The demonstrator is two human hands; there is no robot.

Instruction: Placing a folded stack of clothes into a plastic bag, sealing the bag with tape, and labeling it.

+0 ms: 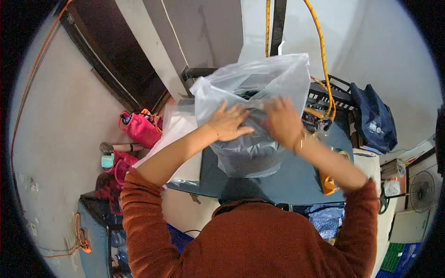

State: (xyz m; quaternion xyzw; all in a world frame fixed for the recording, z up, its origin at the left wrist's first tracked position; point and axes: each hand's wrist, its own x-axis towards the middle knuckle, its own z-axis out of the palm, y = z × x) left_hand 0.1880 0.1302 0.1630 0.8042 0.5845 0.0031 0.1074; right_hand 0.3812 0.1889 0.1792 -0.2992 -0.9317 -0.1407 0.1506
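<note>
A large clear plastic bag (290, 78) stands before me with its mouth open towards the far side. Inside its near part is a dark, bulky item (248, 153) that I cannot identify through the film. My left hand (231, 121) lies palm down on the bag, fingers spread and thumb pointing right. On the right side of the bag, my right hand (283, 121) is blurred, its fingers extended and thumb apart. Neither hand appears to grip anything. Some of the bag's contents are hidden beneath both hands.
The bag rests on a dark table (302, 184). White plastic sheets or bags (184, 135) lie left, an orange tape dispenser (328, 184) right. Behind are a black plastic crate (337, 90), a navy bag (373, 118) and a hanging yellow cord (323, 59). Pink bags (140, 130) stand far left.
</note>
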